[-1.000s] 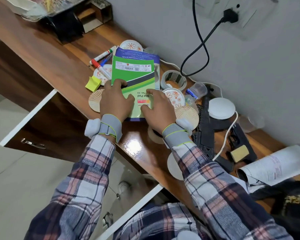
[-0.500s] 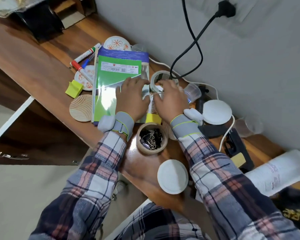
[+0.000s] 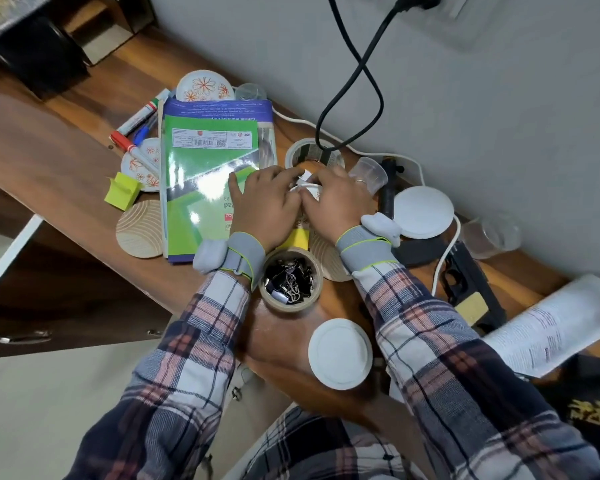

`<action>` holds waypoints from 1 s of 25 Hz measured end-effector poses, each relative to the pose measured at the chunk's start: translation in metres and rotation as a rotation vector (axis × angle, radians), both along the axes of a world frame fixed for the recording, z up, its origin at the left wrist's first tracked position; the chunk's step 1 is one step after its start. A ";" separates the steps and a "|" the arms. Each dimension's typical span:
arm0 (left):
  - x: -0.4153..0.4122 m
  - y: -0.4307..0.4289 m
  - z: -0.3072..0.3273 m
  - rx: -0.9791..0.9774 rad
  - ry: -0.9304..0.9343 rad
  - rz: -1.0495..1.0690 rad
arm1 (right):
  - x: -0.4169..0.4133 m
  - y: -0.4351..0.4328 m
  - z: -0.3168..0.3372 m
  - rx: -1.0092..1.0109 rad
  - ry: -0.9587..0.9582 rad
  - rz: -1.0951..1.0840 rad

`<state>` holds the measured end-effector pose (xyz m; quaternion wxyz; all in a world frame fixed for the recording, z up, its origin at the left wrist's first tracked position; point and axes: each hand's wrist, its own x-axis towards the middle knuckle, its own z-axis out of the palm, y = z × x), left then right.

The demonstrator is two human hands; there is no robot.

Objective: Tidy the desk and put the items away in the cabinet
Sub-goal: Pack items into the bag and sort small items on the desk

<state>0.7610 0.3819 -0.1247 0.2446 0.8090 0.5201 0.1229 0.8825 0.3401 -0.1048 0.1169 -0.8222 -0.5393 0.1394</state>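
Well back from edge of desk (image 3: 66, 157), L hand (image 3: 267, 202) + R hand (image 3: 338, 199) crowd white disc (image 3: 309, 192); grip unclear.

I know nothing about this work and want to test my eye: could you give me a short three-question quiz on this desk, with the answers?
1. True or false: the brown tape roll has binder clips inside it.
2. What lies by the far left corner of the green pad? A) a stapler B) markers C) a phone
3. Which hand wears a ring?

Key: 1 true; 2 B; 3 the right hand.
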 end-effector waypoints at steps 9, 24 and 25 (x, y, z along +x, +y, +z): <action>-0.006 -0.009 0.022 -0.187 -0.580 0.076 | -0.003 -0.003 0.012 0.174 0.151 -0.098; -0.005 -0.040 0.060 -0.046 -0.663 0.061 | -0.008 -0.058 0.053 0.416 0.270 -0.083; -0.007 -0.045 0.066 -0.034 -0.663 0.070 | -0.009 -0.063 0.058 0.428 0.276 -0.071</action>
